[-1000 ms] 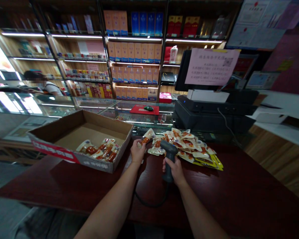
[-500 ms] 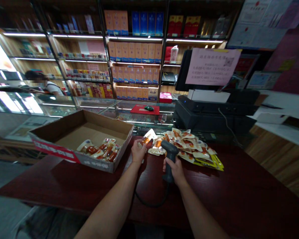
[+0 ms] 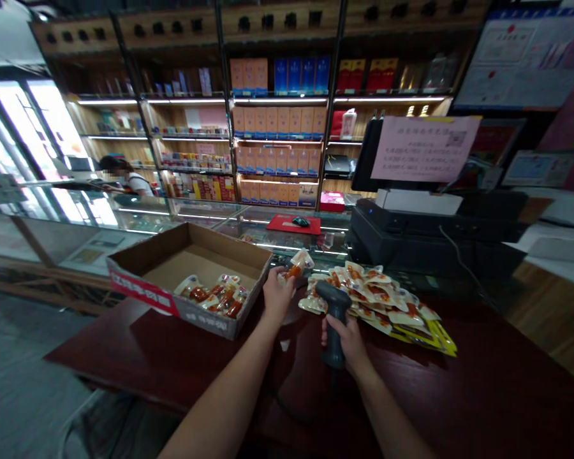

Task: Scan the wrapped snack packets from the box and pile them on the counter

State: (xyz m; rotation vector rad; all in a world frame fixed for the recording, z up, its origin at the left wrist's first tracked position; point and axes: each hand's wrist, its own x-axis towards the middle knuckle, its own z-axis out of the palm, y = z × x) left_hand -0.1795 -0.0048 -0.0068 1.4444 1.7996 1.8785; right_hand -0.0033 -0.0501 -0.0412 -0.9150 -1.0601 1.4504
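Observation:
My left hand (image 3: 278,294) is closed on a small clear-and-white snack packet (image 3: 296,268) with reddish-brown food inside, held just right of the cardboard box. Wrapped round the handle of a dark grey barcode scanner (image 3: 335,296) is my right hand (image 3: 347,338); the scanner's head points up and left, toward the packet. Behind and right of the scanner lies a pile of similar packets (image 3: 382,293), with yellow packets (image 3: 430,338) at its near right edge. Several more packets (image 3: 220,296) lie inside the open cardboard box (image 3: 191,239), in its near right part.
A dark red table (image 3: 435,395) carries the box and the pile. Beyond it are a glass counter (image 3: 210,213), a mouse (image 3: 301,222) on a red mat, and a monitor (image 3: 368,153) with a pink notice. A person (image 3: 129,178) is at the far left; stocked shelves line the back.
The view has shifted, so the scene sits lower and further right. My left hand still holds the packet, now lifted and tilted more upright; my right hand keeps the scanner.

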